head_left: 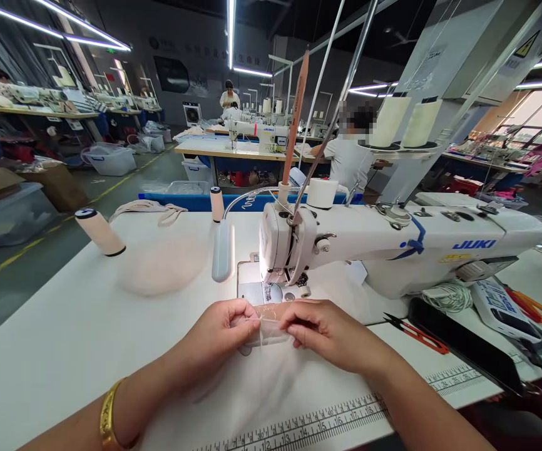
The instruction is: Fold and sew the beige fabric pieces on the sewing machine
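Both hands pinch a sheer fabric strip [268, 329] at lower centre | left hand [221, 329] and right hand [320, 326] grip opposite ends, keeping it taut | just before sewing machine [393, 244] needle, on the white table [64, 338].

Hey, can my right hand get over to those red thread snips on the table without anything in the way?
Probably yes: the red thread snips lie on bare table just beyond the right hand, though its fingers currently pinch the sheer fabric strip.

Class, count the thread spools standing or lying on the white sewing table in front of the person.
2: one thread spool lies tilted at the table's left, another spool stands upright behind the lamp. Others may be hidden behind the sewing machine.
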Demonstrator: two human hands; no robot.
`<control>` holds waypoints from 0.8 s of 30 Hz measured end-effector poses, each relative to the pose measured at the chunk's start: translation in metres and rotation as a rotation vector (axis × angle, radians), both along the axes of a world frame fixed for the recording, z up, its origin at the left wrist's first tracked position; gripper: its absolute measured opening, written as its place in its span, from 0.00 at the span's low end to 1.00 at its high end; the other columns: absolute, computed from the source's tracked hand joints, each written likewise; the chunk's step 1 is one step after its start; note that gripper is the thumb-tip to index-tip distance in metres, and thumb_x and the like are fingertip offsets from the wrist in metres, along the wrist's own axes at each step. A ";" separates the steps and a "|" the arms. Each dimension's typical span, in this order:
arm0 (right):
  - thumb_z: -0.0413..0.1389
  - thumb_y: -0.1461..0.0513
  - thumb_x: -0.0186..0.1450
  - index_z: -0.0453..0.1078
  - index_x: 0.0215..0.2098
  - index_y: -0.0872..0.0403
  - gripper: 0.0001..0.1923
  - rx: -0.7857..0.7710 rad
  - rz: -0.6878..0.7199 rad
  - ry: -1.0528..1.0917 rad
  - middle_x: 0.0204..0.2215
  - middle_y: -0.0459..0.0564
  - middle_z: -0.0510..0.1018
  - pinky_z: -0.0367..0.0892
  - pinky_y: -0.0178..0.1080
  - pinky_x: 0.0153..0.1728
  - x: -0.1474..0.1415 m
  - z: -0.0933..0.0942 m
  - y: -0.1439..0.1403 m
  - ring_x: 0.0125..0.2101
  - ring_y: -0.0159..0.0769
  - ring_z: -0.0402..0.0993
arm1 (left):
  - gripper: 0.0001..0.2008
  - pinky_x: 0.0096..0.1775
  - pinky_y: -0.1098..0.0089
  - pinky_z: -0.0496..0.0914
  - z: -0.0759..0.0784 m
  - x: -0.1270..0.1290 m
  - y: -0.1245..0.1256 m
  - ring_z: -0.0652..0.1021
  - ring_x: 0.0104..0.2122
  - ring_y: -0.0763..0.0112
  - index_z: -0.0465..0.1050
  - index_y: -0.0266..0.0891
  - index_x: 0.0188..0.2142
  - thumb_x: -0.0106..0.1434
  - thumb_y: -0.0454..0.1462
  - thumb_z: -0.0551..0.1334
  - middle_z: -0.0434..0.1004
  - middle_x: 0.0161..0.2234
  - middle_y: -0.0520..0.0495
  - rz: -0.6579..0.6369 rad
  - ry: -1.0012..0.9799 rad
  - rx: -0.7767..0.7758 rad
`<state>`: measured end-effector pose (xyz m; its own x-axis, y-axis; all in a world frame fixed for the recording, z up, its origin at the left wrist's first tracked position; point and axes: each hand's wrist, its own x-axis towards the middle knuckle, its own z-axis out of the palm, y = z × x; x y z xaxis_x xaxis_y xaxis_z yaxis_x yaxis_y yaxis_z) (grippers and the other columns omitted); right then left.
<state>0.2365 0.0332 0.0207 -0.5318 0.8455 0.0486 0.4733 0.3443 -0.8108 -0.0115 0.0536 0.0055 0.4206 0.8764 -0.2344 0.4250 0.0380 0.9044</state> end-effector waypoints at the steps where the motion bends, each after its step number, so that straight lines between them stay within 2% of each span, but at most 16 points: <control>1: 0.53 0.67 0.71 0.78 0.42 0.49 0.12 -0.019 0.001 -0.025 0.35 0.45 0.80 0.70 0.36 0.39 0.005 0.006 -0.006 0.33 0.34 0.78 | 0.13 0.31 0.71 0.58 0.000 0.000 -0.001 0.65 0.28 0.70 0.68 0.40 0.29 0.58 0.47 0.62 0.64 0.25 0.54 0.009 -0.011 -0.019; 3: 0.52 0.66 0.71 0.79 0.40 0.48 0.13 -0.040 0.046 -0.099 0.33 0.45 0.82 0.71 0.37 0.41 0.015 0.017 -0.022 0.34 0.36 0.79 | 0.14 0.30 0.71 0.57 0.001 0.000 -0.003 0.65 0.28 0.70 0.66 0.40 0.28 0.59 0.47 0.63 0.64 0.25 0.54 0.033 -0.047 -0.058; 5: 0.55 0.62 0.71 0.82 0.38 0.45 0.11 -0.085 0.132 -0.153 0.33 0.45 0.83 0.72 0.37 0.40 0.025 0.026 -0.041 0.36 0.38 0.81 | 0.14 0.31 0.71 0.57 0.000 0.000 -0.006 0.65 0.28 0.69 0.65 0.40 0.28 0.60 0.47 0.63 0.64 0.25 0.54 0.056 -0.092 -0.098; 7: 0.62 0.53 0.67 0.83 0.35 0.44 0.08 -0.128 0.149 -0.168 0.30 0.47 0.83 0.73 0.37 0.33 0.031 0.033 -0.059 0.34 0.41 0.82 | 0.14 0.30 0.71 0.57 -0.002 0.001 -0.007 0.65 0.28 0.70 0.64 0.41 0.28 0.61 0.47 0.63 0.62 0.26 0.55 0.072 -0.120 -0.104; 8: 0.65 0.49 0.65 0.83 0.35 0.43 0.10 -0.140 0.135 -0.171 0.29 0.48 0.83 0.73 0.38 0.30 0.033 0.036 -0.065 0.33 0.43 0.83 | 0.14 0.30 0.71 0.56 -0.003 0.001 -0.007 0.64 0.27 0.70 0.64 0.41 0.28 0.61 0.47 0.62 0.61 0.26 0.55 0.078 -0.117 -0.086; 10: 0.66 0.45 0.63 0.84 0.38 0.42 0.13 -0.142 0.104 -0.181 0.30 0.49 0.83 0.73 0.38 0.29 0.031 0.039 -0.071 0.33 0.44 0.83 | 0.15 0.29 0.71 0.56 -0.004 0.002 -0.007 0.63 0.27 0.70 0.63 0.41 0.27 0.61 0.47 0.62 0.59 0.25 0.55 0.074 -0.078 -0.023; 12: 0.64 0.47 0.67 0.82 0.46 0.41 0.14 -0.122 0.041 -0.187 0.37 0.48 0.84 0.74 0.39 0.35 0.021 0.038 -0.067 0.35 0.43 0.82 | 0.14 0.30 0.71 0.58 -0.006 0.003 -0.007 0.64 0.28 0.69 0.64 0.41 0.27 0.61 0.47 0.62 0.61 0.25 0.55 0.064 -0.028 0.045; 14: 0.63 0.50 0.69 0.76 0.56 0.41 0.18 -0.046 -0.065 -0.175 0.47 0.49 0.83 0.74 0.40 0.43 0.005 0.031 -0.054 0.42 0.43 0.80 | 0.14 0.31 0.70 0.59 -0.009 0.003 -0.008 0.65 0.28 0.68 0.66 0.41 0.27 0.62 0.47 0.61 0.63 0.25 0.54 0.057 0.008 0.095; 16: 0.65 0.50 0.68 0.68 0.63 0.47 0.28 0.051 -0.119 -0.142 0.55 0.54 0.78 0.71 0.44 0.49 -0.016 0.019 -0.036 0.52 0.48 0.75 | 0.14 0.31 0.70 0.58 -0.011 0.003 -0.010 0.65 0.28 0.68 0.64 0.41 0.27 0.63 0.47 0.60 0.64 0.25 0.55 0.064 0.020 0.128; 18: 0.66 0.52 0.67 0.68 0.59 0.52 0.26 0.037 -0.123 -0.097 0.51 0.55 0.78 0.71 0.43 0.46 -0.033 0.005 -0.017 0.49 0.48 0.74 | 0.15 0.30 0.69 0.58 -0.012 0.003 -0.011 0.65 0.27 0.68 0.63 0.42 0.26 0.64 0.47 0.60 0.64 0.24 0.55 0.070 0.013 0.141; 21: 0.58 0.61 0.70 0.68 0.47 0.51 0.08 -0.106 -0.126 0.026 0.37 0.46 0.77 0.68 0.37 0.37 -0.043 -0.014 0.002 0.36 0.37 0.73 | 0.16 0.31 0.69 0.60 -0.012 0.002 -0.012 0.68 0.27 0.67 0.67 0.42 0.28 0.65 0.49 0.60 0.68 0.24 0.54 0.079 -0.018 0.117; 22: 0.56 0.65 0.68 0.68 0.43 0.51 0.05 -0.127 -0.126 0.049 0.35 0.44 0.76 0.66 0.35 0.35 -0.043 -0.019 0.005 0.34 0.35 0.71 | 0.16 0.31 0.69 0.61 -0.012 0.001 -0.012 0.68 0.27 0.67 0.68 0.42 0.28 0.66 0.49 0.60 0.69 0.24 0.54 0.082 -0.029 0.103; 24: 0.54 0.70 0.65 0.68 0.38 0.51 0.08 -0.096 -0.138 0.039 0.34 0.43 0.74 0.63 0.34 0.34 -0.038 -0.025 0.007 0.34 0.34 0.69 | 0.16 0.31 0.69 0.61 -0.010 0.001 -0.011 0.69 0.27 0.67 0.68 0.42 0.29 0.65 0.50 0.60 0.70 0.24 0.54 0.078 -0.041 0.081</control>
